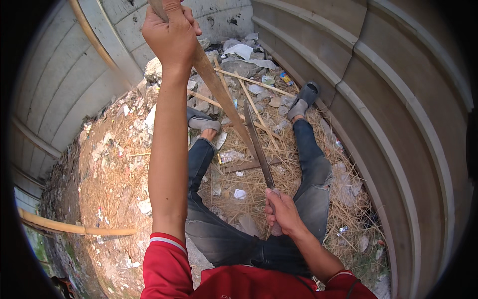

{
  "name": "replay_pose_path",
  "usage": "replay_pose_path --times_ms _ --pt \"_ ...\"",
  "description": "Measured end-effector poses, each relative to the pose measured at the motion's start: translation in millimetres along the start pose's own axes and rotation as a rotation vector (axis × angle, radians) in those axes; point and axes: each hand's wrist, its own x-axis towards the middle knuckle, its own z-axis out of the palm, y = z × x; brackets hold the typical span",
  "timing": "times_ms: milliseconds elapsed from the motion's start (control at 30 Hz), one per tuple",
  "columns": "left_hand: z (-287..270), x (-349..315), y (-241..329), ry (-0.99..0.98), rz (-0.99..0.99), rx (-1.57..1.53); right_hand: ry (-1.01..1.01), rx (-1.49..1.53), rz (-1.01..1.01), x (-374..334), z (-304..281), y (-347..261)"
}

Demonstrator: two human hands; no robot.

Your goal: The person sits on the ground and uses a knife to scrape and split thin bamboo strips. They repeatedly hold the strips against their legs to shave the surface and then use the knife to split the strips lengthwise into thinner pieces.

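Note:
My left hand (172,40) is raised at the top, closed around a long, flat brown strip of wood or bamboo (216,84). The strip slants down and rightward between my legs, tapering toward its lower end. Low in front of me, my right hand (285,213) grips a machete (257,144) by its handle, with the dark, narrow blade pointing up and away. Blade and strip overlap near the strip's lower end; whether they touch I cannot tell. Several thin pale strips (251,97) lie on the ground between and beyond my feet.
A ribbed metal wall (398,124) stands close on the right, with a pale panelled wall (59,89) to the left and far side. Rubble (239,65), paper scraps and straw-like shavings (348,219) cover the ground. A bamboo pole (79,228) juts in at left.

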Motion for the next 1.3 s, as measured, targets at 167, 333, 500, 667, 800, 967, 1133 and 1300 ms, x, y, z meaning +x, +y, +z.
replay_pose_path --times_ms 167,333,500,667,800,967,1133,1300 --pt "5.2 1.6 1.5 -0.083 -0.069 -0.193 -0.01 0.106 -0.574 -33.4 25.2 -133.0" --pt "17.1 3.0 2.9 -0.152 -0.223 -0.503 -0.159 0.437 -1.087 -62.5 41.6 -171.2" --pt "26.8 -10.7 -10.8 -0.193 -0.211 -0.228 -0.017 0.006 0.328 -20.2 -10.8 -43.6" --pt "25.5 -31.1 -26.0 -0.159 -0.214 -0.209 0.003 0.131 0.105 -18.2 -25.5 -54.0" --pt "23.2 -23.8 -36.6 -0.119 -0.262 -0.196 -0.098 0.238 -0.481 -43.7 -3.6 -127.7" --pt "22.9 -26.4 -32.2 -0.084 -0.254 -0.157 -0.017 0.356 -0.885 -24.5 37.8 -87.3" --pt "-5.9 -20.6 -40.2 -0.15 -0.128 -0.138 0.027 0.085 0.373 16.8 -8.7 40.2" --pt "-36.1 -13.8 -35.2 -0.105 -0.126 -0.087 0.148 0.224 0.349 11.7 -40.3 90.4"
